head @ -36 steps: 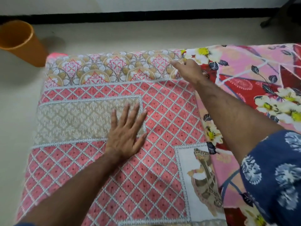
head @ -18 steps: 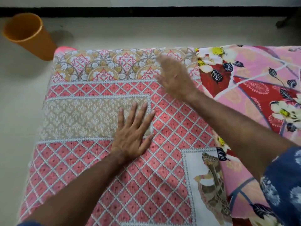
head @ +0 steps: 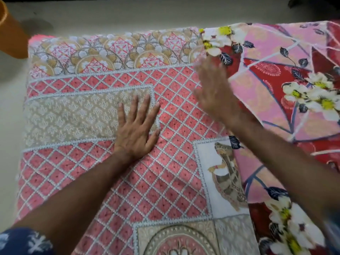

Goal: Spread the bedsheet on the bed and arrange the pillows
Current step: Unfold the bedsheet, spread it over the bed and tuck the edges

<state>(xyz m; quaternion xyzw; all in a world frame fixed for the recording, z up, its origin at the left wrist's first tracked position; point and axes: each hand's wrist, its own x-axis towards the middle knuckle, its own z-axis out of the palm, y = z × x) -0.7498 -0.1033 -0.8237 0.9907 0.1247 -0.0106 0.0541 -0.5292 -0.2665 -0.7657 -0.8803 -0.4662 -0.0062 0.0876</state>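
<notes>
1. Fingers of the left hand (head: 135, 130) are spreading wide, the palm lying flat on the pink lattice-patterned cotton bedsheet (head: 161, 181) and gripping nothing.
2. The right hand (head: 214, 94) is showing blurred, open with fingers splayed, grasping nothing; contact cannot be told.
3. It is hovering beside the edge of a red-and-pink floral cloth (head: 276, 85) lying to the right.
4. An orange plastic bucket (head: 10, 37) is standing on the floor beyond the bed's corner.

No text, label, brand or number can be read anywhere; the bedsheet (head: 114, 181) and the floral cloth (head: 276, 89) on the bed carry only printed patterns.
</notes>
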